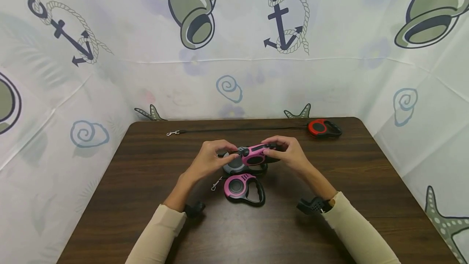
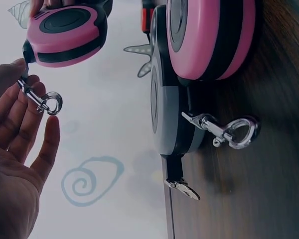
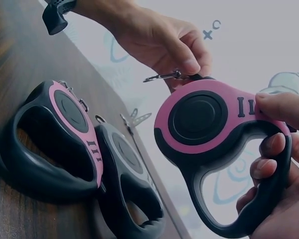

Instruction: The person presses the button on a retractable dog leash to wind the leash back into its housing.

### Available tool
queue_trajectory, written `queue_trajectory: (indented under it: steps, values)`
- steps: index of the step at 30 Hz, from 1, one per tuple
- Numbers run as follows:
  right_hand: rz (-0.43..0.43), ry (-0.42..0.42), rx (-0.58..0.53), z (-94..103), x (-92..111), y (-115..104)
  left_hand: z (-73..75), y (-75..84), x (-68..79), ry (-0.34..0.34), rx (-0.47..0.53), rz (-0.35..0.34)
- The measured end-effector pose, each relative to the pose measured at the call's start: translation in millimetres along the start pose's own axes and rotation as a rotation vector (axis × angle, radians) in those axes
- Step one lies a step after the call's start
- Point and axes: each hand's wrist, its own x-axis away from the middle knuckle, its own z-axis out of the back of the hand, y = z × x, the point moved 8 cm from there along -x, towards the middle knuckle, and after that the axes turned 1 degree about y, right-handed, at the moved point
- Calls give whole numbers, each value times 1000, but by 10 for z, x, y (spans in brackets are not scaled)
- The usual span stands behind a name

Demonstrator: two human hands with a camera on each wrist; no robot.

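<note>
A pink and black retractable dog leash [image 1: 253, 156] is held up above the table between both hands. My right hand [image 1: 291, 154] grips its black handle, fingers through the loop and thumb on the pink casing in the right wrist view. With thumb and forefinger, my left hand [image 1: 210, 157] pinches the strap end by the outlet; a silver snap hook [image 2: 42, 102] hangs by the palm. Below lies a second pink leash [image 1: 234, 185], its snap hook [image 1: 216, 183] to the left. A grey leash [image 1: 233, 168] lies behind it, partly hidden by the held one.
A red and black leash [image 1: 318, 127] lies at the table's back right, its black strap [image 1: 238, 129] drawn out leftward to a snap hook [image 1: 173, 133]. The brown wooden table [image 1: 146, 199] meets a printed cloth backdrop [image 1: 234, 44] behind and at both sides.
</note>
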Motion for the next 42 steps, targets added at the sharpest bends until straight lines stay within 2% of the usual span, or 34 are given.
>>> queue_trajectory:
  steps: [4,13,21,29,42]
  values:
    - [5,6,3,-20,1,-2,-10,17,-3,-2,7,5]
    - [-9,19,-1,-29,6,1,-69,38,-23,-1,14,-45]
    - [-14,32,16,-1,10,-20,-99,38,-29,25,41,-57]
    - [-14,36,45,137,8,-21,-222,-15,-78,28,32,32]
    - [-114,28,5,516,27,219,-627,-20,-279,-27,40,143]
